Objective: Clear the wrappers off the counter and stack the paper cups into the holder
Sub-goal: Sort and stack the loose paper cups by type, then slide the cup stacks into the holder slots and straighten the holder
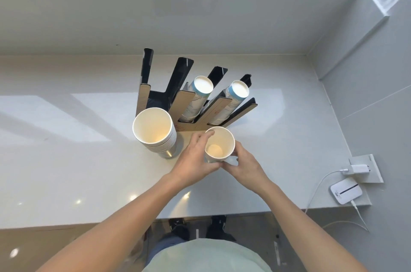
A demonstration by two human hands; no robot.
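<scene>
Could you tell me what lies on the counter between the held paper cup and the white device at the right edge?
Nothing; in the head view the counter is bare between the cup and the device.

Pale green shirt (pixel 206 256), blue jeans (pixel 164 247), 2 black shoes (pixel 178 225), bare forearms

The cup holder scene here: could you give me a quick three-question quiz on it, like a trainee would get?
1. True or false: both hands hold the paper cup.
2. How many slots of the holder visibly contain cup stacks? A) one B) two C) four
3. Fill in: the tall loose stack of cups stands to the ___ of the held cup.

Key: 1 true: left hand, right hand. 2 B. 3 left.
</scene>
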